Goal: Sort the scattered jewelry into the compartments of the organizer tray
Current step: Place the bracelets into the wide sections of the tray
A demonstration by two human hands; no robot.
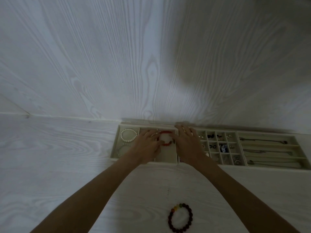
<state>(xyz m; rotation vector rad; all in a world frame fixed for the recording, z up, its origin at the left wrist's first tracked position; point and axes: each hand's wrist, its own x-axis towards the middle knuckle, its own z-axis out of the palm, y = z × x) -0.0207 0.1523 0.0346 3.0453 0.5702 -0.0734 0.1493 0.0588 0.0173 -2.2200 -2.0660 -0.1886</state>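
Both hands [148, 145] [186, 140] reach flat over red bracelet [165, 132]

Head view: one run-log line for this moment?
step: placing red beaded bracelet | where: cream organizer tray, middle compartment | left hand: on bracelet | right hand: beside it | pending: dark beaded bracelet on table
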